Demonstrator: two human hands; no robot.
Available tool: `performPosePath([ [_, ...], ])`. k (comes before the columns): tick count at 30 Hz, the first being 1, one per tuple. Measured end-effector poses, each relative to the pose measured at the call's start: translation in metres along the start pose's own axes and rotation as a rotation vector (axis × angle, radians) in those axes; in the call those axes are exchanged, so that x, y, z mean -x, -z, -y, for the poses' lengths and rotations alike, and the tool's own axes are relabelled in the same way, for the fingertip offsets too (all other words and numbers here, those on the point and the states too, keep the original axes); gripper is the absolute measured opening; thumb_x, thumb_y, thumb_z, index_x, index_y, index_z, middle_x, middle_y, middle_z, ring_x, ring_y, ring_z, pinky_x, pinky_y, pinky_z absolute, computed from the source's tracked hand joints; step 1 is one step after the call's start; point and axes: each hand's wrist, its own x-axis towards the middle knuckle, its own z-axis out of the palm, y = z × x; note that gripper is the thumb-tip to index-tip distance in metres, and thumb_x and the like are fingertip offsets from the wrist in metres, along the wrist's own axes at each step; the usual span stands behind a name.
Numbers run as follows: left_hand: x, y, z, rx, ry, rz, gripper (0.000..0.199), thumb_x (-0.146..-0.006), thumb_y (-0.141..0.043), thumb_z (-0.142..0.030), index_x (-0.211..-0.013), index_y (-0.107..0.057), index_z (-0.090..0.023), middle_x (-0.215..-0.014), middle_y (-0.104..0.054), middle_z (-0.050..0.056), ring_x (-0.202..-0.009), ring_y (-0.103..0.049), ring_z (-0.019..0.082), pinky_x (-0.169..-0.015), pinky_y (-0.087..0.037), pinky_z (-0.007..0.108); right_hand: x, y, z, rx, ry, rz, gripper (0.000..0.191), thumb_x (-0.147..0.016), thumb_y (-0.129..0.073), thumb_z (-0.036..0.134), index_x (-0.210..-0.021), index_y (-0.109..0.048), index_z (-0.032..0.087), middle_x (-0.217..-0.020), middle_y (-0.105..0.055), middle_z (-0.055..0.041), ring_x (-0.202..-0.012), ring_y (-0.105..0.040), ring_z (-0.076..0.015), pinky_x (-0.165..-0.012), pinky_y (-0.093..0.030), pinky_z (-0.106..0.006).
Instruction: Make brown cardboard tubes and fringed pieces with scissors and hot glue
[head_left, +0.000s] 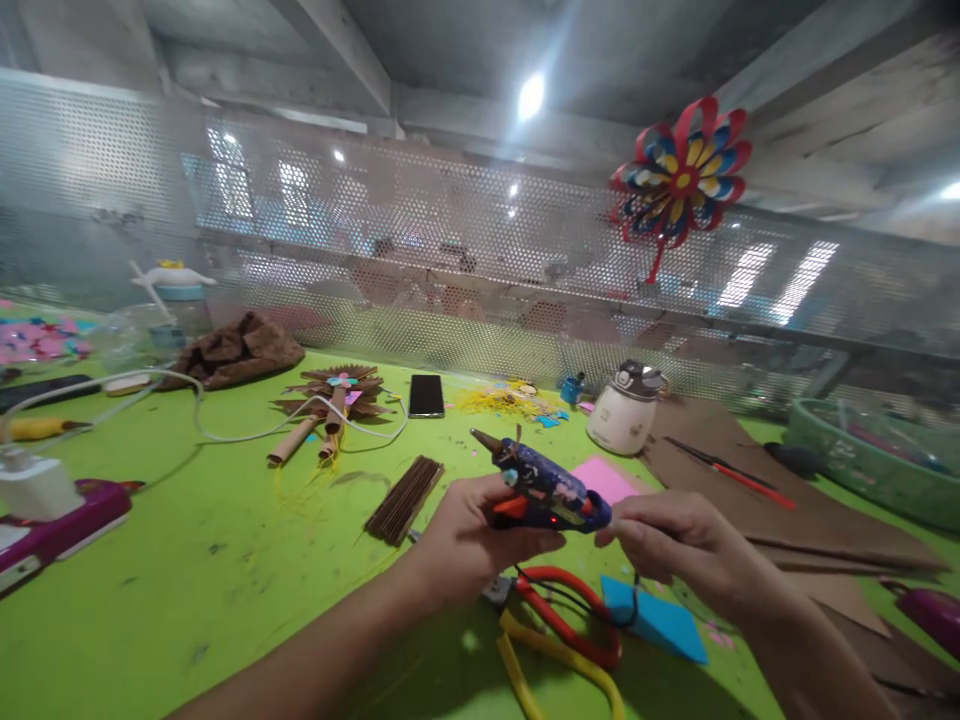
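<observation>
My left hand point(480, 535) is wrapped round a dark blue glue gun point(544, 485), whose nozzle points up and to the left. An orange trigger and a small red light show on the gun. At its rear end, the fingers of my right hand point(675, 540) are pinched together; what they hold there is hidden. Below the gun lie red-handled scissors point(570, 615), a yellow-handled tool point(566, 660) and a piece of blue paper point(660, 620). A pink sheet point(604, 480) lies just behind the gun. Left of my left hand is a bundle of thin brown paper strips point(405, 498).
Brown paper flowers point(352, 390) with rolled tubes, a phone point(427, 396), yellow scraps point(517, 400) and a white flask point(626, 410) stand farther back. At left, a white cable crosses near a power strip point(67, 530). Brown paper point(720, 470) and a green basket point(870, 470) lie right.
</observation>
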Motion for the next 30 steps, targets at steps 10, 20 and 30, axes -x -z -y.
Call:
performPosePath([
  [10, 0.002, 0.002, -0.009, 0.057, 0.111, -0.055, 0.022, -0.061, -0.077, -0.015, -0.083, -0.074, -0.017, -0.075, -0.070, 0.002, -0.068, -0.061, 0.012, -0.072, -0.049, 0.028, -0.003, -0.004, 0.016, 0.376, 0.234, -0.159, 0.023, -0.087, -0.056, 0.029, -0.073, -0.067, 0.016, -0.063, -0.060, -0.0014, -0.056, -0.053, -0.0112, -0.053, -0.041, -0.023],
  [20, -0.001, 0.005, -0.008, 0.041, 0.147, -0.085, 0.024, -0.060, -0.079, -0.018, -0.084, -0.075, -0.018, -0.074, -0.070, 0.003, -0.067, -0.059, 0.012, -0.069, -0.046, 0.027, 0.000, -0.011, 0.008, 0.741, 0.529, -0.450, 0.007, -0.083, -0.061, 0.018, -0.084, -0.068, 0.018, -0.067, -0.068, -0.0031, -0.060, -0.062, -0.0153, -0.059, -0.045, -0.026],
  [30, 0.003, 0.004, -0.014, 0.041, 0.057, 0.006, 0.023, -0.065, -0.076, -0.016, -0.087, -0.075, -0.019, -0.077, -0.070, 0.002, -0.068, -0.060, 0.013, -0.067, -0.046, 0.025, -0.001, -0.016, 0.007, 0.019, 0.113, -0.118, 0.031, -0.092, -0.047, 0.037, -0.078, -0.062, 0.013, -0.049, -0.036, 0.0060, -0.043, -0.031, -0.0071, -0.040, -0.026, -0.021],
])
